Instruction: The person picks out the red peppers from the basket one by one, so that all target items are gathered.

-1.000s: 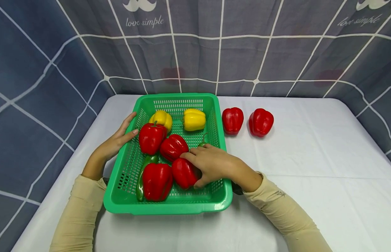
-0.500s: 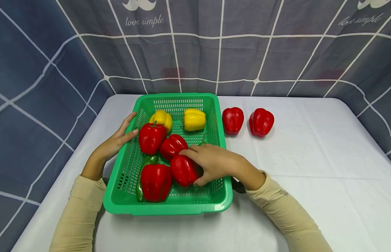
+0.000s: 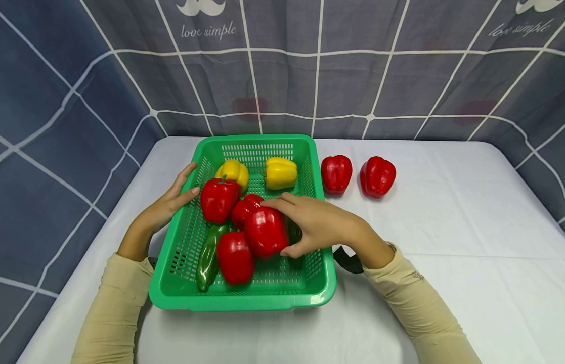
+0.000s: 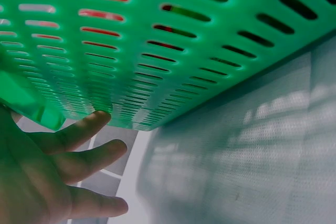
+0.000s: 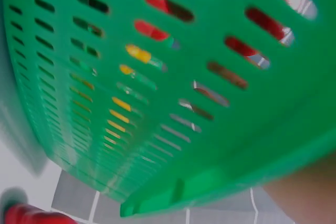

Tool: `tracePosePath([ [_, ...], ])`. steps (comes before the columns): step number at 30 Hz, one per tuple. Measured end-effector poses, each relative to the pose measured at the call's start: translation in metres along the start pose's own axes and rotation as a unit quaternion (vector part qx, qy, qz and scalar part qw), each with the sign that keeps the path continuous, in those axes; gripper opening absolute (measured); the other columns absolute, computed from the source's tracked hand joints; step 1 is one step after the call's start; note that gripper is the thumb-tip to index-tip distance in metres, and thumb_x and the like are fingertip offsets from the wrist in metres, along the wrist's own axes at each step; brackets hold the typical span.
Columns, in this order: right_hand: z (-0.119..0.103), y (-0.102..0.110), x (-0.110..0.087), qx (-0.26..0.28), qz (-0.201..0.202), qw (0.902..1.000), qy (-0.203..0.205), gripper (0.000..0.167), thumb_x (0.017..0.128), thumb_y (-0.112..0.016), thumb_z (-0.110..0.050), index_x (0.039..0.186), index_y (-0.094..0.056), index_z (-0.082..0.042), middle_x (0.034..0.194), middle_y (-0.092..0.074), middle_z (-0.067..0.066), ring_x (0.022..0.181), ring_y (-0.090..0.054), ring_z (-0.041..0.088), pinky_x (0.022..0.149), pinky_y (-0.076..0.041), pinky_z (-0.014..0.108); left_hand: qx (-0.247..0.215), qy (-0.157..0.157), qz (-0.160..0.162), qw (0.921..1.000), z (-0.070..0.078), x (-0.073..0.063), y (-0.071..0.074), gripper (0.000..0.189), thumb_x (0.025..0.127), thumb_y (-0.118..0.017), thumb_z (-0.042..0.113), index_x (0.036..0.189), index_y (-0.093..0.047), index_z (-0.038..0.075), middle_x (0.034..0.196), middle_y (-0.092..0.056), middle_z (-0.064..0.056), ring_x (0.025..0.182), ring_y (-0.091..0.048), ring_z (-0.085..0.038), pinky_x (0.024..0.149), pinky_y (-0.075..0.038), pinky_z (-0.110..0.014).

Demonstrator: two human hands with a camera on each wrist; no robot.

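Observation:
A green plastic basket [image 3: 243,302] stands on the white table. My right hand [image 3: 316,225] grips a red bell pepper [image 3: 265,231], thumb at its near side and fingers over its top. Beside and below that pepper lie another red pepper [image 3: 235,258] and a partly covered red one [image 3: 244,210]. A long green pepper [image 3: 210,257] lies to their left. My left hand [image 3: 166,205] rests on the basket's left rim, fingers spread; in the left wrist view those fingers [image 4: 86,163] lie along the outer wall. The basket wall [image 5: 210,145] fills most of the right wrist view.
Farther back in the basket are a red pepper [image 3: 218,200] and two yellow peppers, one left [image 3: 235,172] and one right [image 3: 280,173]. On the table, right of the basket, sit two more red peppers, one near [image 3: 336,174] and one farther [image 3: 377,177]. A grey checked curtain [image 3: 282,81] hangs behind.
My right hand has lifted the red pepper slightly and moved it away from me. The red pepper beside it has shifted right, uncovering more of the long green pepper. The left hand stays put.

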State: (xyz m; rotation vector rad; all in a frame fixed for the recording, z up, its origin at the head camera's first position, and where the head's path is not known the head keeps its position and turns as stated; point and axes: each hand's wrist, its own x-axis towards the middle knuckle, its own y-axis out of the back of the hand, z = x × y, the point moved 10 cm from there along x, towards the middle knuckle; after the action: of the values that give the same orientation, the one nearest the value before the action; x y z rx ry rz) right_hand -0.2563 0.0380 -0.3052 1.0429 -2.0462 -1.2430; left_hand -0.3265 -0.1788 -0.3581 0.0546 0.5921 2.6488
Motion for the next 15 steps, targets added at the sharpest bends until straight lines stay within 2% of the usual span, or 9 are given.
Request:
tracePosePath([
  [4, 0.002, 0.010, -0.003, 0.011, 0.022, 0.9997, 0.006, 0.083, 0.067, -0.076, -0.036, 0.138, -0.035, -0.021, 0.123, -0.049, -0.002, 0.104, -0.049, 0.008, 0.081, -0.050, 0.024, 0.001, -0.001, 0.001, 1.0000, 0.000, 0.000, 0.000, 0.067, 0.097, -0.038, 0.022, 0.147, 0.006, 0.028, 0.153, 0.015, 0.002, 0.138, 0.017, -0.026, 0.102, 0.003, -0.068],
  [15, 0.012, 0.039, -0.015, 0.034, 0.081, 0.9962, -0.004, 0.082, 0.067, -0.078, -0.032, 0.137, -0.037, -0.017, 0.125, -0.047, 0.001, 0.108, -0.050, 0.013, 0.080, -0.052, 0.033, 0.000, -0.001, 0.000, 1.0000, 0.001, 0.001, 0.000, 0.067, 0.097, -0.038, 0.022, 0.147, 0.006, 0.028, 0.153, 0.015, 0.002, 0.138, 0.017, -0.025, 0.102, 0.005, -0.067],
])
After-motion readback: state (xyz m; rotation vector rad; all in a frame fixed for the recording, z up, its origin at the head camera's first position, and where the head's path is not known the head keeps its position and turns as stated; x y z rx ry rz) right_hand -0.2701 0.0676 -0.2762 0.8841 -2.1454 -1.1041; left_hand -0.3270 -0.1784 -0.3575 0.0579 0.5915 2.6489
